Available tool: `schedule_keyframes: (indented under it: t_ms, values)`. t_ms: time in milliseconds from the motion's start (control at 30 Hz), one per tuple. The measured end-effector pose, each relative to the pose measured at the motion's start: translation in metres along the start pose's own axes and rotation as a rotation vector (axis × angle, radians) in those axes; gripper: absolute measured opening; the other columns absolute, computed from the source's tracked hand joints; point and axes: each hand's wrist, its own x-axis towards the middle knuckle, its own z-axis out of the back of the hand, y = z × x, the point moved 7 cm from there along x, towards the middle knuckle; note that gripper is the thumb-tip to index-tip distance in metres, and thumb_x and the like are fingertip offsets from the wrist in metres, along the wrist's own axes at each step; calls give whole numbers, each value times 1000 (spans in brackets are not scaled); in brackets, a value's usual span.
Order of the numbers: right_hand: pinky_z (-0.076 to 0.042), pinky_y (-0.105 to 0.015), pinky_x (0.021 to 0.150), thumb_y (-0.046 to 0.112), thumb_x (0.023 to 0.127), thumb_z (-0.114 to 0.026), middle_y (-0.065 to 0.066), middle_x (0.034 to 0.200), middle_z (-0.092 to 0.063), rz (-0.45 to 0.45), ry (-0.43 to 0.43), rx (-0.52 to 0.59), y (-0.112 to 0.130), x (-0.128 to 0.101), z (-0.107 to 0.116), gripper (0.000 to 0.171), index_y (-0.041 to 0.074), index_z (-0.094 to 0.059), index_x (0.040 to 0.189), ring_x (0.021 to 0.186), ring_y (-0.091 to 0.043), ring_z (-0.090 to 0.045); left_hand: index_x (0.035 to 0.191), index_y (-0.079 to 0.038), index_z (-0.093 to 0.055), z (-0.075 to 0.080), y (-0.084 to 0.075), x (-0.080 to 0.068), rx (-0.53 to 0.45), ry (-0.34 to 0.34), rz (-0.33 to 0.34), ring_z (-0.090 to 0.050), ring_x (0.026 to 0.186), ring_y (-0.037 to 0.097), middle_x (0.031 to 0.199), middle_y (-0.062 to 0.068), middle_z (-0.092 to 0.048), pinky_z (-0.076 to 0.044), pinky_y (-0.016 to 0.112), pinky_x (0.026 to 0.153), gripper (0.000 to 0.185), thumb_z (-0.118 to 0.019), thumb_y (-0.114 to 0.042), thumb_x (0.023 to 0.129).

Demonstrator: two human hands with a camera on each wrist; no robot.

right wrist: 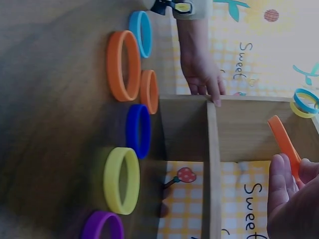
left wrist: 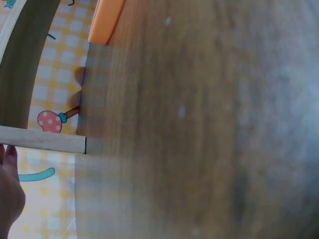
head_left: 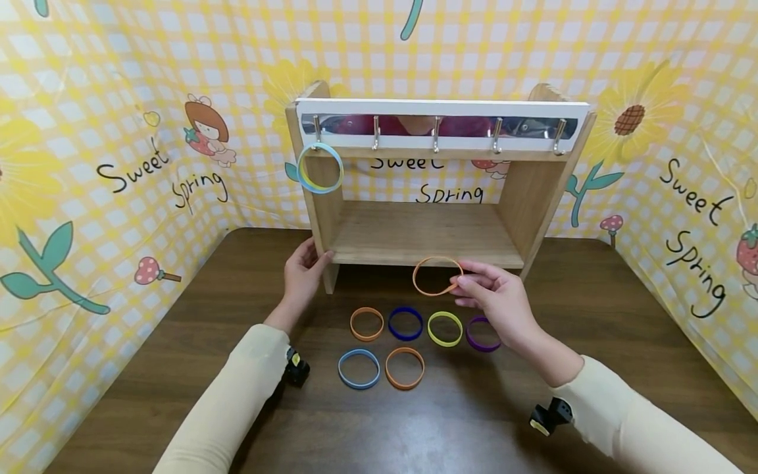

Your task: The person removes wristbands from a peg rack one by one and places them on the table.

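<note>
My right hand (head_left: 500,299) pinches an orange silicone wristband (head_left: 414,278) between thumb and fingers, in front of the wooden rack's (head_left: 426,230) lower shelf. In the right wrist view this wristband (right wrist: 284,139) is seen nearly edge-on. My left hand (head_left: 301,276) grips the rack's left side panel low down, thumb over the front edge by the shelf. In the left wrist view only part of that hand (left wrist: 10,194) shows. A light blue wristband (head_left: 322,190) and a yellow one hang together from the leftmost hook (head_left: 316,128).
On the table lie wristbands: orange (head_left: 367,339), dark blue (head_left: 405,338), yellow (head_left: 445,344), purple (head_left: 481,349), light blue (head_left: 358,386) and another orange (head_left: 405,387). Several metal hooks line the rack's white top bar (head_left: 444,107). Patterned cloth (head_left: 177,79) encloses the back and sides.
</note>
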Motion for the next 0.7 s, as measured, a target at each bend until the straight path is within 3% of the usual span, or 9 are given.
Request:
schedule_keyframes:
  t_ms: [233,467,700]
  values:
    - [-57,-37,73,0,95,-61,-5,93,-72,-31,11,-46,-9,-9,5,36,-12,-52,128,83,-17,-70,131,7,-55,0,0,-1,2,-1,6,-55,114,33,125,26,-59,-48,26,88,42,-66,1,91]
    - [-56,-43,76,-1,95,-60,-13,97,-72,-77,19,-85,-19,-19,8,37,-13,-51,129,86,-22,-70,131,7,-55,1,1,-1,-3,4,9,-55,115,35,125,26,-59,-48,26,88,41,-66,1,91]
    - [-56,-38,76,-2,95,-60,-13,98,-71,-163,23,-76,-35,-33,9,39,-14,-49,131,87,-22,-70,132,6,-55,2,1,0,4,11,3,-58,111,25,125,24,-60,-48,24,87,43,-67,-1,91]
